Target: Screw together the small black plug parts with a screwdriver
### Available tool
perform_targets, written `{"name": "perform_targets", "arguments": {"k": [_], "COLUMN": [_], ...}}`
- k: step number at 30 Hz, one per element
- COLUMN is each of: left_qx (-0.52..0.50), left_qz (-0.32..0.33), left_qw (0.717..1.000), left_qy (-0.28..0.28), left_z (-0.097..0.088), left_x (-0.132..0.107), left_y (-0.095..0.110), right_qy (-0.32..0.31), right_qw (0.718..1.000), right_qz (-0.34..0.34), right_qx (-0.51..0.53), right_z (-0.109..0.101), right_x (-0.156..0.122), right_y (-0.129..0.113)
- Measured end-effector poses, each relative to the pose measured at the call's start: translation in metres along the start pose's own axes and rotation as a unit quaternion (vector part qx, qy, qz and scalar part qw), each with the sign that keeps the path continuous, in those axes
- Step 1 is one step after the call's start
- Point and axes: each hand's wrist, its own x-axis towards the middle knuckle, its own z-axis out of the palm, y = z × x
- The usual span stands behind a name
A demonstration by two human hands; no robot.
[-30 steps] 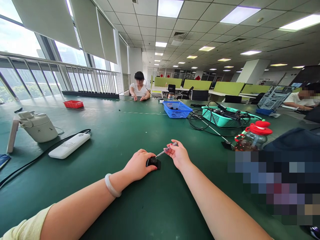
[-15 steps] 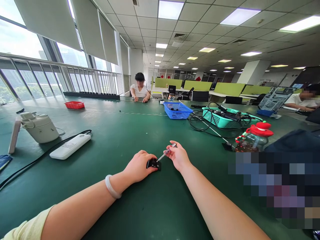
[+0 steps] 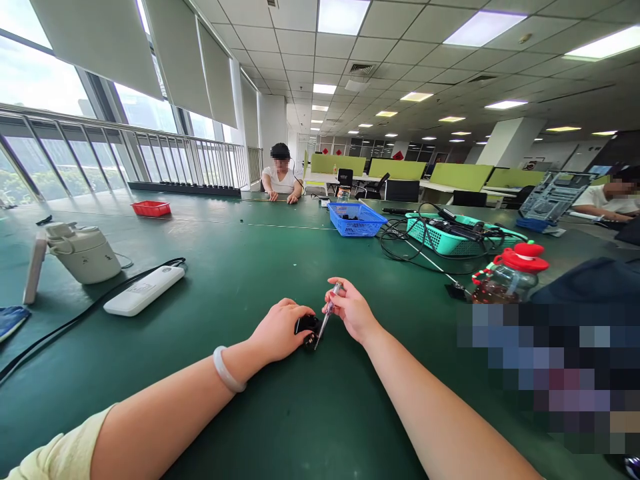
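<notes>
Near the middle of the green table [image 3: 240, 287], my left hand [image 3: 283, 331] grips a small black part [image 3: 307, 325] between thumb and fingers. The part's exact kind is unclear; small light spots show on its near end. My right hand [image 3: 350, 310] pinches a slim screwdriver [image 3: 326, 320] with a clear handle and a metal shaft. It slants down to the left, and its tip meets or nearly meets the near right end of the black part. My fingers cover some of the part.
On the left are a white power bank [image 3: 145, 291] with a black strap, a cream bottle [image 3: 83, 253] and a red tray [image 3: 151, 209]. Farther right stand a blue basket [image 3: 356, 221], a teal basket [image 3: 435, 235] with tangled cables, and a red-lidded jar [image 3: 515, 270]. A person [image 3: 281, 179] sits opposite.
The screwdriver has swung steeper, and its tip has moved toward me to the part's near end. The black part has turned in my left hand. My right hand has shifted slightly left.
</notes>
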Motion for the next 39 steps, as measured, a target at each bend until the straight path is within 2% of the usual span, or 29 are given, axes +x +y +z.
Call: {"name": "perform_targets", "arguments": {"k": [7, 9, 12, 14, 20, 26, 34, 37, 39], "left_qx": [-0.002, -0.004, -0.007, -0.008, 0.006, 0.012, 0.005, 0.005, 0.005], "left_qz": [0.003, 0.001, 0.002, 0.004, 0.002, 0.004, 0.013, 0.011, 0.008], "left_qw": [1.000, 1.000, 1.000, 1.000, 1.000, 1.000, 1.000, 1.000, 1.000], "left_qy": [0.002, 0.000, -0.003, -0.004, -0.002, 0.002, 0.006, 0.007, 0.005], "left_z": [-0.002, -0.003, -0.004, -0.004, -0.001, -0.001, 0.001, 0.000, 0.000], "left_x": [-0.001, -0.002, -0.004, -0.004, -0.004, -0.002, -0.003, -0.003, -0.003], "left_y": [0.003, 0.003, 0.003, 0.002, 0.001, 0.000, -0.003, -0.003, -0.003], "right_qy": [-0.052, -0.017, 0.069, 0.089, 0.021, -0.007, -0.071, -0.068, -0.049], "right_qw": [0.998, 0.998, 0.987, 0.975, 0.941, 0.903, 0.865, 0.837, 0.832], "right_qz": [-0.011, -0.052, -0.147, -0.200, -0.284, -0.341, -0.351, -0.365, -0.364], "right_qx": [-0.025, -0.009, -0.001, -0.031, -0.183, -0.262, -0.352, -0.402, -0.417], "right_z": [0.008, 0.006, 0.003, 0.002, 0.013, 0.022, 0.024, 0.024, 0.024], "right_x": [-0.006, -0.004, -0.001, -0.001, -0.016, -0.029, -0.029, -0.025, -0.022], "right_y": [-0.006, -0.009, -0.015, -0.018, -0.021, -0.022, -0.018, -0.016, -0.015]}}
